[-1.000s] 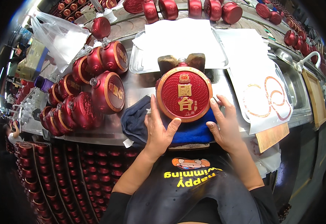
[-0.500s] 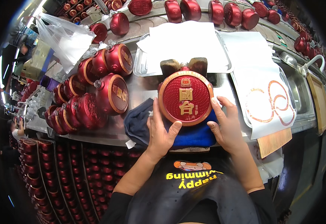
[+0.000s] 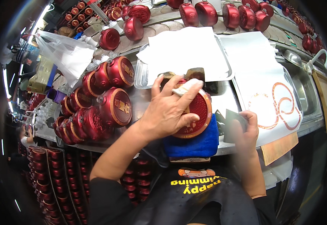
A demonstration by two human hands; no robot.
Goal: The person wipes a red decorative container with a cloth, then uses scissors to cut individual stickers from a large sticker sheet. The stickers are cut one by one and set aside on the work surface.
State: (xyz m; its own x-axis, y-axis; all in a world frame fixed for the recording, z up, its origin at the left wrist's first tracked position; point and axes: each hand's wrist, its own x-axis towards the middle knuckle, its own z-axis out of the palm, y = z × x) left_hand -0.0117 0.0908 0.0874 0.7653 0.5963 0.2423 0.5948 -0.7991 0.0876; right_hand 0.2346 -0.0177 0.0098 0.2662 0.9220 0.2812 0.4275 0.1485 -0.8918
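Left hand: (image 3: 161, 112) the fingers are bent and closed on a crumpled, soft white wad (image 3: 187, 87), pressing it against the upper face of the bottle.
Right hand: (image 3: 251, 129) the fingers are clamped on a thin, flat, dark grey-green plate (image 3: 234, 125), held just right of the bottle.
Worked bottle: the round, drum-shaped metallic-red bottle (image 3: 203, 107) has a pebbled face, raised gold characters and an orange-gold rim band; it lies face up, neck away from the person, its lower part over a folded plush blue cloth (image 3: 193, 148).
Support: two worn, dark blocks (image 3: 196, 75) stand around the bottle's neck end.
Surface: brushed, shiny metal surface (image 3: 143, 100) beneath it all.
Tray: the clear-walled rectangular tray (image 3: 141, 75) carries smooth white paper sheets (image 3: 186, 50).
Right-side sheet: a white sheet (image 3: 246, 52) bears flat orange-red printed rings (image 3: 286, 107), some overlapping; a pale wooden board (image 3: 281, 147) sticks out below.
Bag: a thin, translucent plastic bag (image 3: 68, 56) holds something white.
Left cluster: glossy red bottles (image 3: 111, 107) with clear stoppers stand tilted, close together.
Rack: rows of small red vessels (image 3: 60, 176) fill it.
Unclear: the left hand covers much of the bottle's face and neck; the plate is blurred; a black piece (image 3: 220, 119) beside it is hard to identify; the sink's (image 3: 309, 92) inside is partly hidden.
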